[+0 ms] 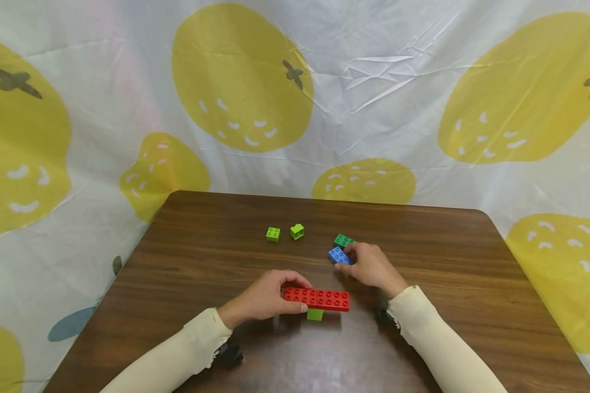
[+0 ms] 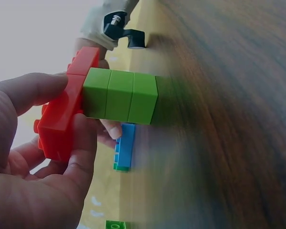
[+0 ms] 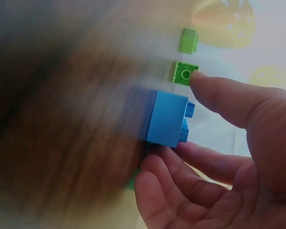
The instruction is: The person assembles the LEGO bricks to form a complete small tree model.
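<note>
My left hand (image 1: 267,296) grips the left one of two red bricks (image 1: 333,299) set end to end, thumb on the near side and fingers on the far side. Under their middle, a column of lime green bricks (image 2: 120,96) joins them; the left wrist view shows three. Farther right, my right hand (image 1: 371,266) is at a blue brick (image 1: 339,255), fingers loosely bent beside it. In the right wrist view, the thumb stands a little off the blue brick (image 3: 167,118). Just behind that brick lies a dark green brick (image 1: 343,240), partly covered by the hand.
Two small lime bricks lie toward the back of the brown wooden table (image 1: 216,234): one upright (image 1: 273,234), the other lime brick (image 1: 297,231) tipped on its side. A white cloth (image 1: 364,125) with yellow fruit prints hangs behind the table.
</note>
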